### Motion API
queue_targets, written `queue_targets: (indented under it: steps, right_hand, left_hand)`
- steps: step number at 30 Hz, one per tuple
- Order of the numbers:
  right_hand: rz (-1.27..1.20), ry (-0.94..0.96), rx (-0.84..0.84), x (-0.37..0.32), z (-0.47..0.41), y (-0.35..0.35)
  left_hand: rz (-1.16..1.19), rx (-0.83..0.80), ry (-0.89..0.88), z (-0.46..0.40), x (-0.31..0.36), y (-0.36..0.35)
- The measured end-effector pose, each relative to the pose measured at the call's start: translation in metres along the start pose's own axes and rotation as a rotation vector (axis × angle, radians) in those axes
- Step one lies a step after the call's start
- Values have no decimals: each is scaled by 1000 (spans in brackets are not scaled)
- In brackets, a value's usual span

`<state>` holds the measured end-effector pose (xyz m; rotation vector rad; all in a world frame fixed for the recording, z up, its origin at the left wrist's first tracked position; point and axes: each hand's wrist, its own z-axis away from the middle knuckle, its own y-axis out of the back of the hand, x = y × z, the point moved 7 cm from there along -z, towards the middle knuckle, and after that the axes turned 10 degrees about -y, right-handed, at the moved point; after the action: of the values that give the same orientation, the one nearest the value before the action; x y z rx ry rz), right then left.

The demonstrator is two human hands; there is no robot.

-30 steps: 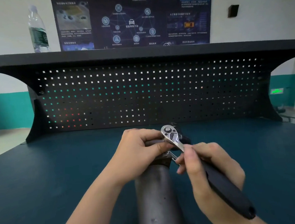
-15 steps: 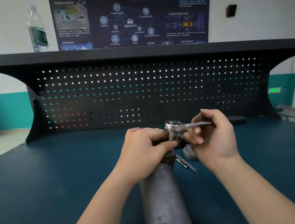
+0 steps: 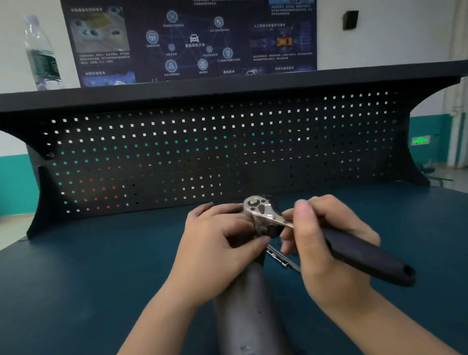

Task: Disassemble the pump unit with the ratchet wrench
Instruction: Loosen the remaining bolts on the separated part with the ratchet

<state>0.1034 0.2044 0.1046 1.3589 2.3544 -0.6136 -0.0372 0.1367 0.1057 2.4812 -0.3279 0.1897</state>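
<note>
Standing at a workbench with a dark teal top (image 3: pixel 68 288), a person works with both bare hands, seen from above their own head. Farthest left, a clear plastic water bottle with a green label (image 3: pixel 42 56) stands on the black shelf (image 3: pixel 220 86) above a black perforated back panel (image 3: pixel 211 151). A dark blue poster with white icons (image 3: pixel 192 32) hangs on the wall behind the shelf.

Moving toward the middle, the left hand (image 3: pixel 219 248) has its fingers curled over the far end of a dull grey metal cylinder, the pump unit (image 3: pixel 249 316), gripping it. The cylinder lies on the bench top, running from the near edge away from the person, between the two forearms.

Just right of that grip, the shiny round head of a chrome ratchet wrench with a black handle (image 3: pixel 356 251) sits on the top end of the cylinder. The right hand (image 3: pixel 324 243) is wrapped round the wrench near where the chrome neck meets the handle, thumb on top, and the black handle points down and to the right, clear of the bench. Beneath the wrench, a thin silver metal rod (image 3: pixel 282 260) lies on the bench beside the cylinder. It is partly hidden by the right hand.
</note>
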Motion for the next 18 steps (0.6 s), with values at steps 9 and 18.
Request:
queue_targets:
  steps: [9, 18]
  right_hand:
    - [-3, -176, -78, 7, -30, -1]
    - [246, -786, -503, 70, -12, -25]
  left_hand:
    - [67, 82, 98, 2, -8, -3]
    - [4, 73, 50, 1, -7, -5]
